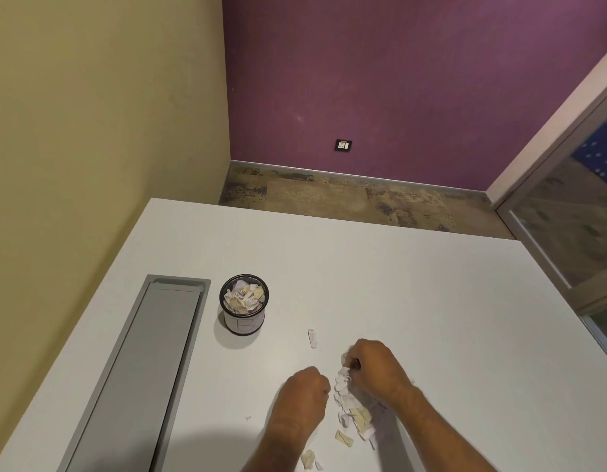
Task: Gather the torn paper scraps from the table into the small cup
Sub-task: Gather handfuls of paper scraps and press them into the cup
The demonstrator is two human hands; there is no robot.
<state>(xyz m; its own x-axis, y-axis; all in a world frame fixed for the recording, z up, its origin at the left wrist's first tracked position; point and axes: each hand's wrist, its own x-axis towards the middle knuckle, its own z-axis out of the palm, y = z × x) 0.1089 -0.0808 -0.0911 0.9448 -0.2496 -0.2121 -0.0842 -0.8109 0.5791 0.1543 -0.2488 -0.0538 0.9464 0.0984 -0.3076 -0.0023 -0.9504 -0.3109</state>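
A small dark mesh cup (pixel 244 322) with a white label stands on the white table (pixel 431 301), filled near its rim with paper scraps. A pile of torn white and yellowish scraps (pixel 354 415) lies near the front edge. My right hand (pixel 377 367) rests on the pile's far end, fingers pinched on scraps. My left hand (pixel 307 391) is curled just left of the pile; its fingers hide whatever is inside. One lone scrap (pixel 312 337) lies between the cup and my hands.
A long grey cable tray lid (pixel 142 369) is set into the table at the left. A few loose scraps (pixel 308 458) lie by the front edge. A yellow wall runs along the table's left side.
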